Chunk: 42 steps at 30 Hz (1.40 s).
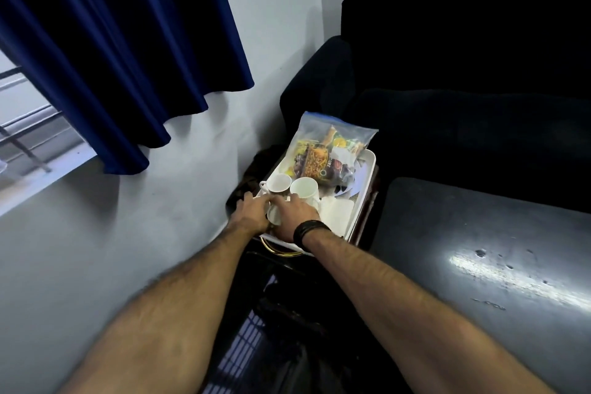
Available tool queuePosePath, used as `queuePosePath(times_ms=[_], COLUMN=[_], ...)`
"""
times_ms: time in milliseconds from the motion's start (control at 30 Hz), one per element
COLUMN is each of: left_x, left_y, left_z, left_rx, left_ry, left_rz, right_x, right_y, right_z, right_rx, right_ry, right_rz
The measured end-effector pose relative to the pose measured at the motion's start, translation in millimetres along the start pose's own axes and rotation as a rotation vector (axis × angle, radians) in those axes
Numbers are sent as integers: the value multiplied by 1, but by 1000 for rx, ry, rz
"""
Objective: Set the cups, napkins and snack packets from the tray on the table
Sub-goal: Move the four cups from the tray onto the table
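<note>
A white tray [367, 166] rests on a small stand between the wall and a dark sofa. Two white cups stand in it: one with its handle to the left [279, 183], one beside it on the right [305, 189]. A third white cup [274, 214] lies between my hands at the tray's near end. My left hand [252, 211] and my right hand [295, 217], with a black wristband, both close around that cup. A clear zip bag of snack packets [323, 150] leans at the tray's far end. White napkins [335, 213] lie at the tray's right.
A dark glossy table [479, 249] stands to the right of the tray. The dark sofa [463, 73] fills the back right. A blue curtain [112, 41] hangs over a window at left, and the grey wall runs beside the tray.
</note>
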<state>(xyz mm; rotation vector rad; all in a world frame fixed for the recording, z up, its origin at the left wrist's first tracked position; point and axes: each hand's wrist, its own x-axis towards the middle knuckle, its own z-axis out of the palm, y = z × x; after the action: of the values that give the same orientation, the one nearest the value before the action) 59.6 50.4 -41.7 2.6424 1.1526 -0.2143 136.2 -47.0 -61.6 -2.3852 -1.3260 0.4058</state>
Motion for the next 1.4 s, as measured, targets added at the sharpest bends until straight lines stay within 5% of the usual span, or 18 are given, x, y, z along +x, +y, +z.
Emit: queuePosePath(times_ms=[333, 633, 1033, 1400], left_x=[-54, -115, -167, -155], left_y=[23, 152, 341, 393], left_z=[-45, -41, 92, 169], left_rx=[11, -82, -103, -90], left_ry=[271, 341, 89, -86], left_rz=[22, 260, 495, 502], right_x=[-43, -141, -290, -314], right_y=[-8, 87, 285, 370], right_z=[-43, -150, -166, -122], right_rx=[46, 12, -2, 81], right_ry=[180, 287, 258, 160], right_rz=[-77, 130, 529, 679])
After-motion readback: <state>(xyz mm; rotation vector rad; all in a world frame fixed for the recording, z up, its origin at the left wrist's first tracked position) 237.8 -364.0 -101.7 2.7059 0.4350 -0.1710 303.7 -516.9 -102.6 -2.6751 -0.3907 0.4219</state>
